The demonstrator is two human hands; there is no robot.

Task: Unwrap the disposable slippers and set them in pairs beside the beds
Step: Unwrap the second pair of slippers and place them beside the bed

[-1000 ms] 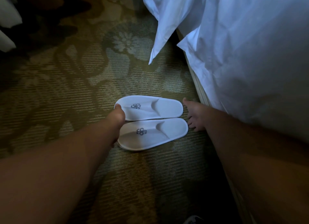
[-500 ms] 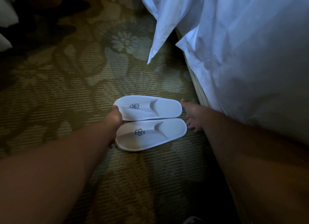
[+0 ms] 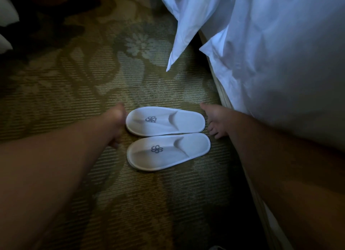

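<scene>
Leftward off the heels goes my left hand (image 3: 116, 123): half a second ago it covered the near slipper's heel, and now it sits released just beside the heel of the far slipper (image 3: 165, 121), gripping nothing, its outline smeared by motion. Across the pair, my right hand (image 3: 216, 121) is where it was, loose and empty, its fingers (image 3: 211, 128) spread just off the far slipper's toe. The near slipper (image 3: 168, 151) lies between the two hands and closer to me, edge to edge with its twin, both unwrapped, toes pointing towards the right hand and the bed base (image 3: 221, 93) beyond it. The placing looks done to me. The risk is in the retreat, since either hand could clip a rim on the way out and skew the pair, which looks light enough to skid. Both are thin, flat, white cloth ovals with a stitched rim, a closed toe band and a grey pinwheel mark at the heel. They rest on ribbed green carpet (image 3: 78, 100) with pale flower shapes. A creased white sheet (image 3: 261, 44) hangs past my right forearm, and a careless lift could drag it down.
</scene>
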